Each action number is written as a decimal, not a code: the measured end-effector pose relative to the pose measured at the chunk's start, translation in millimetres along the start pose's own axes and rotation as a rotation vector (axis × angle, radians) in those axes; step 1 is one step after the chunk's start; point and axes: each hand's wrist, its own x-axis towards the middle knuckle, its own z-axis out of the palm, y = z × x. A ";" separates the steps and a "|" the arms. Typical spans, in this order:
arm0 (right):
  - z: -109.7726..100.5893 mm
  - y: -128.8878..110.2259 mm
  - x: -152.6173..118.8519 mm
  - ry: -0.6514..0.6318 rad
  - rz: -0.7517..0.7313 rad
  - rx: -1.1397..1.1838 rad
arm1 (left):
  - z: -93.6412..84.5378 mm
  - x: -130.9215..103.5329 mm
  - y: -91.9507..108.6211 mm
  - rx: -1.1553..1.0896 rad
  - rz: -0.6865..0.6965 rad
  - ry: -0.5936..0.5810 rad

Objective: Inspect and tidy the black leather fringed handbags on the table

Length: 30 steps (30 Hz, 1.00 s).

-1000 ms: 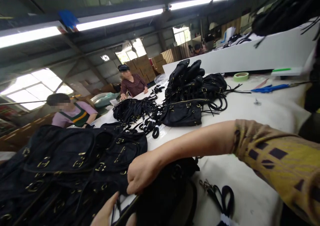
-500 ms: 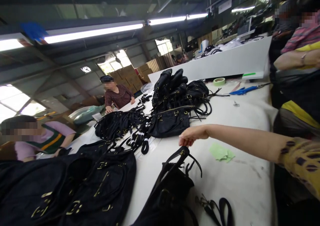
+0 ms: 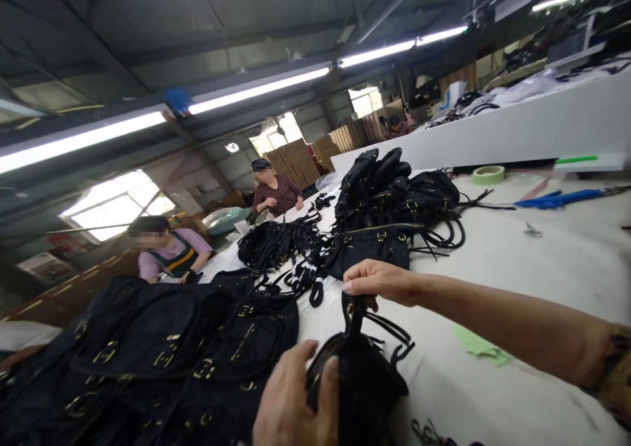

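Note:
A black bag (image 3: 367,380) with brass-coloured fittings stands on the white table in front of me. My right hand (image 3: 382,283) pinches the strap (image 3: 352,311) at its top, pulling it upright. Thin black cords dangle from that end. My left hand (image 3: 296,397) is at the bag's left side, thumb and fingers apart; whether it touches the fabric I cannot tell. To the left lies a heap of black bags (image 3: 148,347) with buckles and zips. Another black bag (image 3: 369,249) lies flat just beyond my right hand.
More black bags (image 3: 374,183) are piled behind, beside bundled straps (image 3: 279,242). On the right lie green tape (image 3: 488,174), a blue-handled tool (image 3: 562,198) and a pale green scrap (image 3: 480,344). Two people, one in a purple sleeve (image 3: 200,245), the other in a dark top (image 3: 279,196), are across the table.
My left hand has come into view beside the bag. My right hand has gone from loosely curled above the strap to gripping it, and the strap stands more upright. The view has swung right to left.

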 end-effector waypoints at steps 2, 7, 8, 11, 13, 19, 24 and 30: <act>15.3 -14.3 2.7 -0.054 -0.058 -0.072 | 3.6 14.5 26.9 -0.037 -0.049 -0.224; 37.7 -34.0 3.8 -0.071 -0.223 -0.297 | 0.4 37.4 42.9 -0.109 -0.194 -0.360; 39.4 -35.8 5.3 -0.071 -0.241 -0.346 | -2.5 38.3 39.9 -0.124 -0.187 -0.351; 43.3 -40.1 12.9 -0.092 -0.234 -0.395 | -17.6 36.8 30.0 -0.180 -0.132 -0.329; 47.1 -45.0 18.3 -0.104 -0.240 -0.385 | -33.4 34.9 27.8 -0.200 -0.112 -0.311; 64.5 -75.5 28.3 -0.056 -0.406 -0.611 | -82.6 35.6 33.9 0.125 -0.127 -0.216; 79.2 -92.9 50.2 0.028 -0.435 -0.552 | -100.4 33.8 15.1 0.068 -0.177 -0.253; 99.4 -102.5 83.8 0.048 -0.470 -0.455 | -113.5 14.9 -2.7 0.345 -0.275 -0.206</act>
